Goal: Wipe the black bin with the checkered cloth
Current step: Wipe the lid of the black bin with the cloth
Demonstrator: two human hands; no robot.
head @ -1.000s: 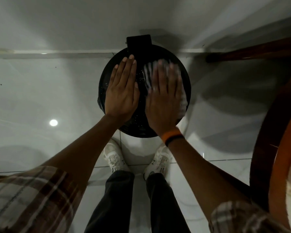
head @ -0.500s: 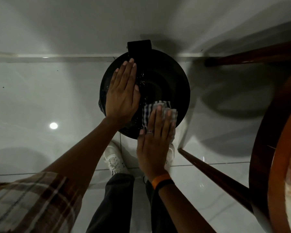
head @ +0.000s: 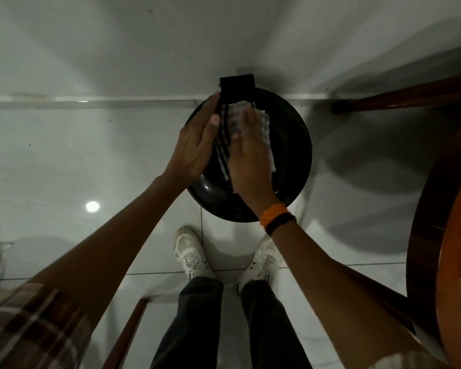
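A round black bin point(head: 290, 145) with a domed lid stands on the white tiled floor against the wall, seen from above. My right hand point(head: 248, 158) lies flat on the lid's middle and presses the checkered cloth point(head: 265, 123) against it; the cloth is blurred and shows around my fingers. My left hand point(head: 197, 145) rests on the lid's left side, fingers stretched toward the black hinge block point(head: 237, 83) at the back. An orange and black band sits on my right wrist.
A round brown wooden table point(head: 431, 235) with an orange top fills the right edge. Its dark legs point(head: 399, 98) reach toward the wall at upper right. Another wooden leg point(head: 128, 334) slants at lower left. My white shoes point(head: 192, 254) stand just before the bin.
My right hand has slid the cloth from the lid's near edge up to its middle and back part. My left hand has shifted a little toward the hinge. The view moved closer.
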